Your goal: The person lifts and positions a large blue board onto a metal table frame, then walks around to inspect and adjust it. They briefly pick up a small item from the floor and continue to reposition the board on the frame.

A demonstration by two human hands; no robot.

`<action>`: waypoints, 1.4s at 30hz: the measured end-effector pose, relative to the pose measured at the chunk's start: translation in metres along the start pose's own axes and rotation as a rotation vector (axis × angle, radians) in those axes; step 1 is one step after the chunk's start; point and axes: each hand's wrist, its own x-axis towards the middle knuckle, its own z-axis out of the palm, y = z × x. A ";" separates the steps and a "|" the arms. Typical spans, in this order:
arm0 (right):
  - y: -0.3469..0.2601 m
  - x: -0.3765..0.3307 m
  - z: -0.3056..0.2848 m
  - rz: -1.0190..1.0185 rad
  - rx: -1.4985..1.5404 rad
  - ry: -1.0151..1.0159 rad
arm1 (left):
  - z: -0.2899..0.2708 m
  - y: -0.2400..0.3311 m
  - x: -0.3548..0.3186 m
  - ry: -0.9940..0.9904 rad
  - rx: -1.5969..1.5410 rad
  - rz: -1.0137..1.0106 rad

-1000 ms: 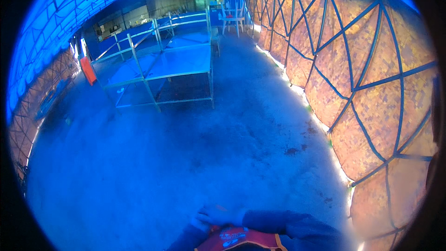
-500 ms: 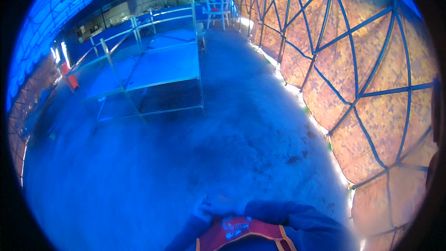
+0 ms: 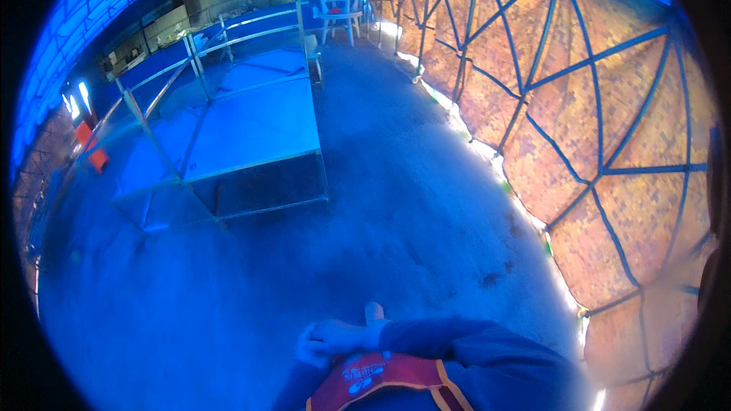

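Close in front of my body, at the lower middle, my two hands are brought together. My right hand (image 3: 341, 336) lies across my left hand (image 3: 308, 348), and the fingers of both look curled in. Whether anything small sits between them is hidden. Dark sleeves (image 3: 457, 340) cover both forearms. Just beneath the hands is a red apron (image 3: 381, 369) with orange edging. A pale rounded shape (image 3: 373, 310) pokes out beyond my right wrist; I cannot tell what it is.
Ahead on the left stands a low platform (image 3: 259, 129) with a metal-pipe railing (image 3: 164, 68). Beyond it is a chair (image 3: 340, 15). A lattice-framed fabric wall (image 3: 563, 114) runs along the right. Something red-orange (image 3: 93, 148) stands at far left. Dark floor (image 3: 381, 205) stretches ahead.
The view has shifted, and the platform now appears larger and lower. My hands stay together but sit slightly further left in view. The pale shape beyond my right wrist has come into sight.
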 end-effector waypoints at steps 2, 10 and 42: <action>0.021 0.038 -0.033 -0.100 -0.055 -0.015 | -0.019 0.006 0.043 0.025 -0.079 -0.019; 0.101 0.158 -0.148 -0.270 -0.061 -0.231 | -0.062 -0.006 0.191 0.231 -0.199 -0.134; 0.105 0.714 -0.605 -0.494 0.346 -0.079 | -0.308 0.103 0.661 0.935 -1.250 0.142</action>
